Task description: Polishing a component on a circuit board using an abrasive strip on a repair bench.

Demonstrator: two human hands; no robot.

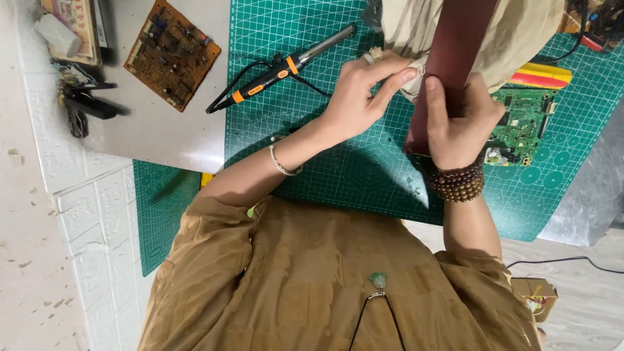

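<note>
I look down and see two hands on a green cutting mat [364, 175]. The left hand [361, 91] is curled, and its fingertips [408, 75] pinch the edge of a pale cloth [520, 32]. There is a ring on one finger and a thin silver bracelet [284, 166] on that wrist.

The right hand [463, 123] is wrapped around a dark red flat strip [455, 45]. The thumb lies flat on the front of the strip and the other fingers curl around its right side. The strip stands up out of the hand and goes to the top of the picture, where the cloth sits around it. I cannot tell if the strip is inside the cloth or just in front of it. A string of brown beads [458, 183] goes around the right wrist.

Just to the right of the right hand there is a green circuit board [530, 123] on the mat. Past it lies a yellow and red tool [543, 75].

To the left of the left hand there is a soldering iron [286, 67] with a black and orange handle. It lies across the edge of the mat. Further left, a brown circuit board [172, 55] lies on the grey table [169, 140], well apart from both hands. The person wears a brown top [312, 279].
</note>
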